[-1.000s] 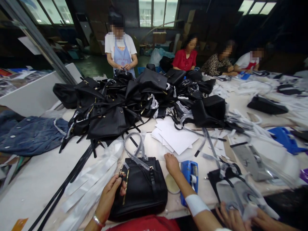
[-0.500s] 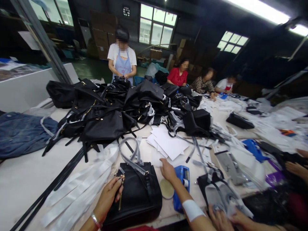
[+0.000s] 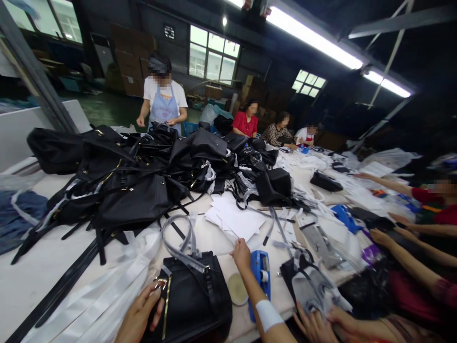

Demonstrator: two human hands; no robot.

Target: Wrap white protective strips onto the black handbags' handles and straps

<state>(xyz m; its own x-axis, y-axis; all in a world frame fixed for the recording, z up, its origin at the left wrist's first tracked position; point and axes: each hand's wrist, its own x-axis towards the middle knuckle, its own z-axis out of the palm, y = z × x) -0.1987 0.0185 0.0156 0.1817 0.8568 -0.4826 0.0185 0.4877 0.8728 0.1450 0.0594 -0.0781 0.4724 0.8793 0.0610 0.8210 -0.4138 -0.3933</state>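
A black leather handbag (image 3: 196, 300) with a gold zipper and a looped, plastic-wrapped handle (image 3: 178, 233) lies in front of me. My left hand (image 3: 143, 305) is closed on a gold buckle (image 3: 160, 284) at the bag's left upper corner. Beyond the bag's right side, my right hand (image 3: 242, 256) has its fingers pressed together at the near edge of the white paper sheets (image 3: 233, 216); what they pinch is hidden. A blue tape dispenser (image 3: 260, 276) stands beside my right forearm, and a round tan disc (image 3: 237, 289) lies between the forearm and the bag.
Black bags (image 3: 135, 200) are heaped across the table's middle. White strips (image 3: 107, 290) and long black straps (image 3: 67, 286) lie at left. At right, a co-worker's hands (image 3: 316, 326) touch a grey-and-black bag (image 3: 310, 286). Other people stand or sit around the table.
The view has swung right and up. My right hand's fingers have drawn together near the paper. Across the table, the aproned person's hands have moved apart. More co-workers' arms show at right.
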